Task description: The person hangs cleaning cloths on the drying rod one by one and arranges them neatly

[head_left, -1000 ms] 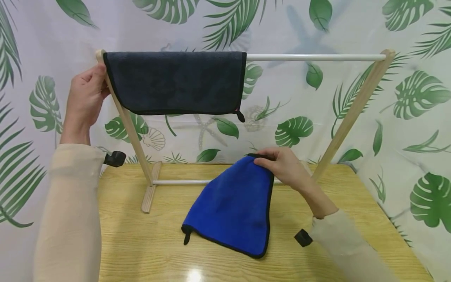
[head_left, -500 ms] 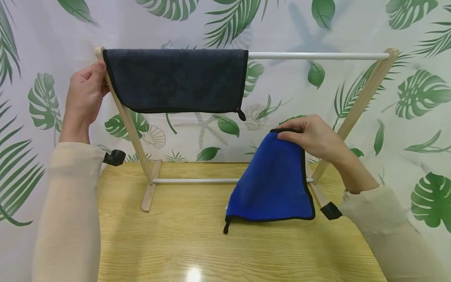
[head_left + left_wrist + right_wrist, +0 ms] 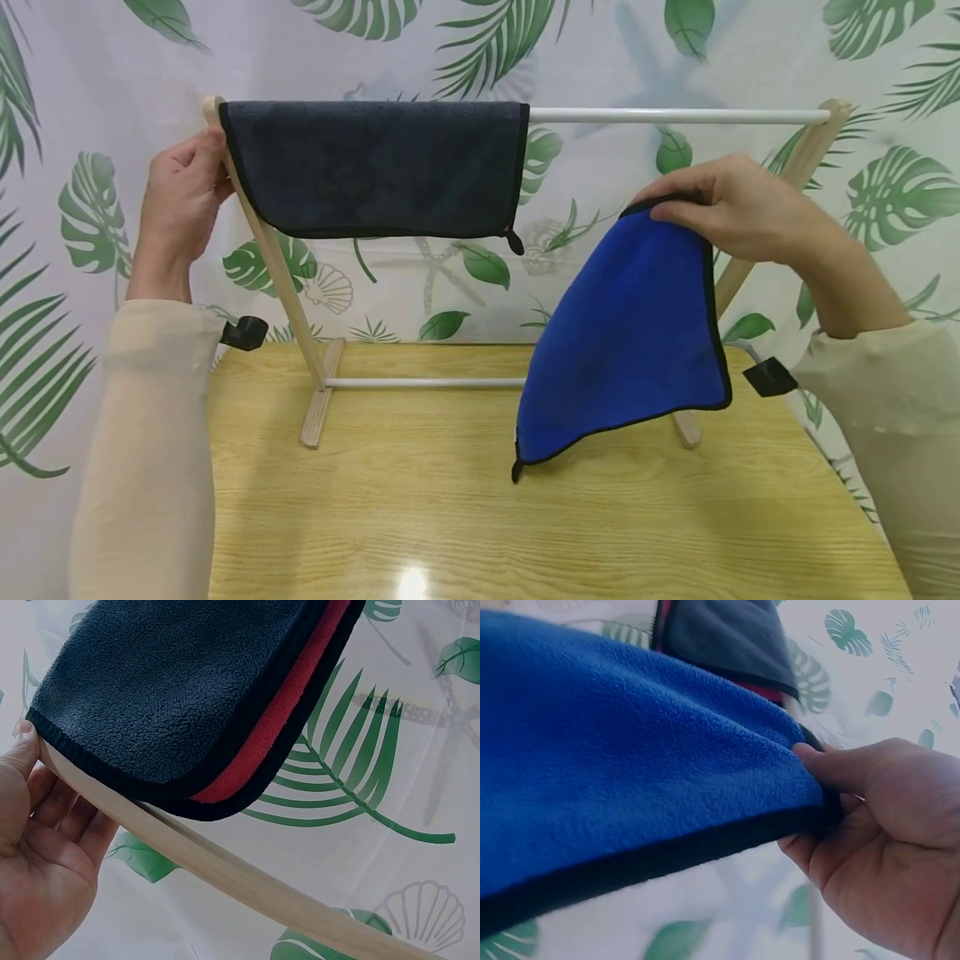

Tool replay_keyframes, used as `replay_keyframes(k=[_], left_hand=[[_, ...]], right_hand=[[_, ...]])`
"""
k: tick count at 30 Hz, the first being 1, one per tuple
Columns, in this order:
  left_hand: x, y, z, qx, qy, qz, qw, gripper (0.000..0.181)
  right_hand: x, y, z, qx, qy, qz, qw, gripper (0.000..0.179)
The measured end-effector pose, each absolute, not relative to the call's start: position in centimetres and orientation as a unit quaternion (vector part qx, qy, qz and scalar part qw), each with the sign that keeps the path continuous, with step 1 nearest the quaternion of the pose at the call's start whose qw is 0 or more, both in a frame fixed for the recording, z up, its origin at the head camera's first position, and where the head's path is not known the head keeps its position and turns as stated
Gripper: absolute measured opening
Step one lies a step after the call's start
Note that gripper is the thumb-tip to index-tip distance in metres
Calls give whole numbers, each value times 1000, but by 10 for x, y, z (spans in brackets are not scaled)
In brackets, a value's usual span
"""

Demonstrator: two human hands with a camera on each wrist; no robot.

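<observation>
A blue towel (image 3: 622,333) with black edging hangs from my right hand (image 3: 750,208), which pinches its top edge between thumb and fingers. Its lower corner with a small black loop hangs over the table. My left hand (image 3: 183,196) grips the left wooden post (image 3: 277,267) of a drying rack near its top, thumb on the near side. Over the left half of the rack's white top rod (image 3: 675,116) lies a folded dark grey towel (image 3: 375,171). In the left wrist view, a red inner side (image 3: 262,731) shows between the grey towel's layers.
The right wooden post (image 3: 813,154) stands partly behind my right hand. A white lower rod (image 3: 427,383) joins the rack's feet on the wooden table (image 3: 450,517). Behind the rack hangs a white cloth (image 3: 577,50) with green leaf prints.
My right hand has lifted the blue towel up and to the right, from low over the table toward the height of the top rod. My left hand has stayed on the post.
</observation>
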State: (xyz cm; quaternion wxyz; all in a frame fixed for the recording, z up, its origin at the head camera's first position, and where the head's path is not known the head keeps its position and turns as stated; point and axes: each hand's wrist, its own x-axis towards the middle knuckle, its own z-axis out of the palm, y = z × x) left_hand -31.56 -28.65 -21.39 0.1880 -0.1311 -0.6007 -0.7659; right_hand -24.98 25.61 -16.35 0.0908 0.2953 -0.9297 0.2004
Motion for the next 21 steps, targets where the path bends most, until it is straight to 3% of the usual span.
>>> replay_keyframes(k=[10, 21], left_hand=[[-318, -287, -215, -131, -601, -766, 188, 32], [-319, -288, -215, -133, -600, -765, 191, 32]], right_hand=[[-262, 277, -122, 265, -938, 150, 165, 26], [-285, 293, -96, 251, -926, 200, 197, 32]])
